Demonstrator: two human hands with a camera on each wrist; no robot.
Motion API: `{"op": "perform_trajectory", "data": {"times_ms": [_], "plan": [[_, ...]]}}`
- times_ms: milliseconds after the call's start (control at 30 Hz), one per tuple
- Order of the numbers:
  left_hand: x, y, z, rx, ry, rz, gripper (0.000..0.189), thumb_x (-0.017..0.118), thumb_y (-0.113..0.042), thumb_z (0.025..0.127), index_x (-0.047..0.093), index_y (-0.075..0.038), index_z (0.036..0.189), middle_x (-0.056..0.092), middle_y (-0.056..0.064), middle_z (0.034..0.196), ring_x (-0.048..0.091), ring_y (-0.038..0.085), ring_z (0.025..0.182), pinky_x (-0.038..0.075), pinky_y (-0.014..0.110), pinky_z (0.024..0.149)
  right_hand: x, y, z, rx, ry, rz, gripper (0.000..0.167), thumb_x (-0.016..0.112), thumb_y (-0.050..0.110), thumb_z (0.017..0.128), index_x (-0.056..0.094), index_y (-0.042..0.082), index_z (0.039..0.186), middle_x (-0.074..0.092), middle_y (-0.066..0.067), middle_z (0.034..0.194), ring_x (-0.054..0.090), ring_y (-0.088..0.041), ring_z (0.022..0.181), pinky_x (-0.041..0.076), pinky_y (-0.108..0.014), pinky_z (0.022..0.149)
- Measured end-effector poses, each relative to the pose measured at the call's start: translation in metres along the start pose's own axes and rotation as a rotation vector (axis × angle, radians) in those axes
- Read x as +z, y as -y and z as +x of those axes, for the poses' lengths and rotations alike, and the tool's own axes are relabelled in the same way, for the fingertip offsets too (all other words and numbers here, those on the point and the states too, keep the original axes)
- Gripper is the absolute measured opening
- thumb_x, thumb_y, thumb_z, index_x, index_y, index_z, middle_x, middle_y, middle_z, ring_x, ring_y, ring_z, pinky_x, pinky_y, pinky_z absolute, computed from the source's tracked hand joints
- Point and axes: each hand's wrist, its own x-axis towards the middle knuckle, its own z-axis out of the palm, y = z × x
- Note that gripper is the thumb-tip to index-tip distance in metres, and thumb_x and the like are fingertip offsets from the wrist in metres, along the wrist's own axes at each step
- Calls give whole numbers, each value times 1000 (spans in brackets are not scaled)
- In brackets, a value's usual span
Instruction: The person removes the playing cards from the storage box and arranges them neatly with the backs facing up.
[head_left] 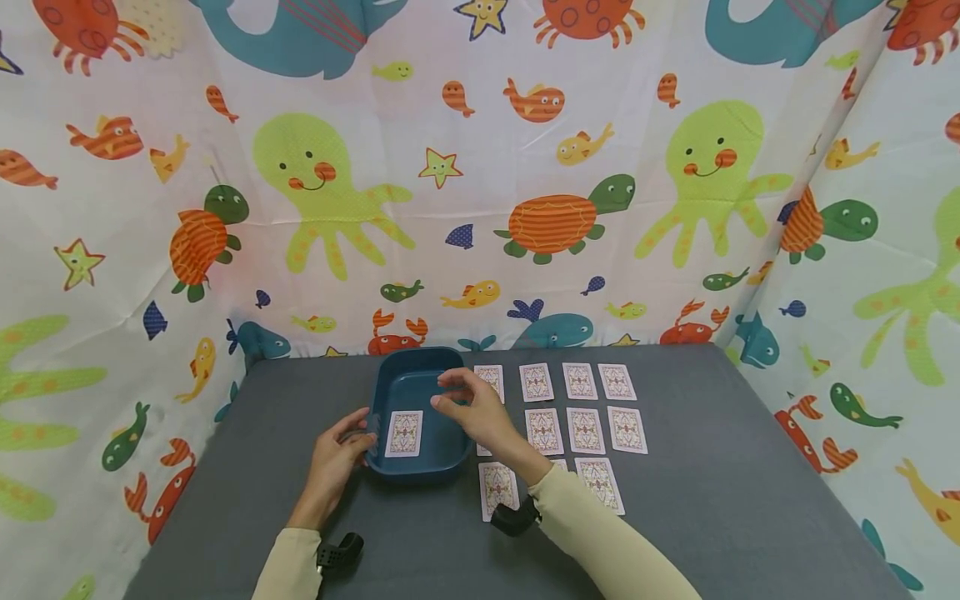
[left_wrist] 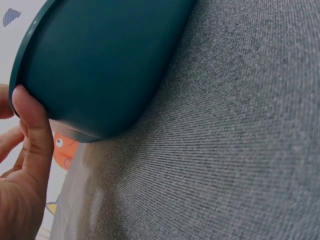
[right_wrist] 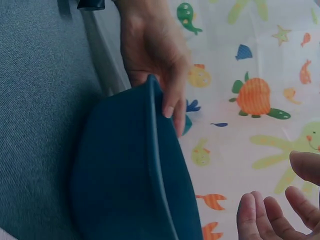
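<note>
A dark blue plastic bin (head_left: 420, 477) stands on the table, and one playing card (head_left: 403, 434) lies patterned back up inside it. My left hand (head_left: 335, 462) grips the bin's left rim; the left wrist view shows the thumb (left_wrist: 32, 117) on one side of the wall and fingers beyond it. Over the bin's right side hovers my right hand (head_left: 483, 412), its thumb and fingers apart and nothing between them, as the right wrist view also shows. Several playing cards (head_left: 543, 431) lie back up in rows right of the bin, some partly hidden by the right hand and forearm.
Grey cloth-like table surface (head_left: 720, 500) spreads around the bin and cards. Behind and at both sides hangs a white curtain (head_left: 480, 242) printed with sea animals. A black wrist camera (head_left: 516, 517) sits at the right cuff, another camera (head_left: 341, 552) at the left.
</note>
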Motion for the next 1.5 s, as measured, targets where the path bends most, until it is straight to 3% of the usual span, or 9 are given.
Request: {"op": "perform_trajectory", "data": {"times_ms": [300,600,833,1067,1233,1500], "plan": [[-2,0,0,9,6,0,50,63,-8,92,52,-13,140,49,15,130,60,10,86,50,25,64,25,-7,17,47,40,-72,36,72,30,89,60,21,121,62,0,125,63,-23,112,54,-38,86],[-1,-2,-1,-1,12,-9,50,63,-8,92,52,-12,141,48,16,130,61,18,91,50,25,64,42,-16,31,105,94,-195,44,74,31,87,58,23,126,62,-3,133,60,-25,120,53,-43,93],[-1,-2,0,-4,22,-35,51,64,-6,92,51,-11,141,47,16,131,60,10,84,50,26,63,52,-23,40,147,102,-239,49,76,32,85,57,21,128,59,-7,138,59,-26,123,53,-44,94],[-1,0,0,15,24,-27,50,63,-6,92,52,-11,141,48,18,131,61,13,85,50,25,63,58,-29,44,186,127,-275,61,79,29,83,54,12,136,57,-13,139,59,-29,119,52,-47,94],[-1,-1,-2,16,27,-22,51,63,-6,92,51,-11,142,46,18,133,61,11,84,50,25,63,60,-37,48,238,121,-302,60,78,25,83,54,12,136,56,-13,141,61,-29,116,49,-48,99],[0,-4,-2,10,19,-30,52,64,-5,91,52,-10,141,46,17,132,60,7,82,49,25,62,62,-46,56,254,112,-421,63,83,25,78,57,12,134,58,-14,134,53,-31,123,43,-50,106]]}}
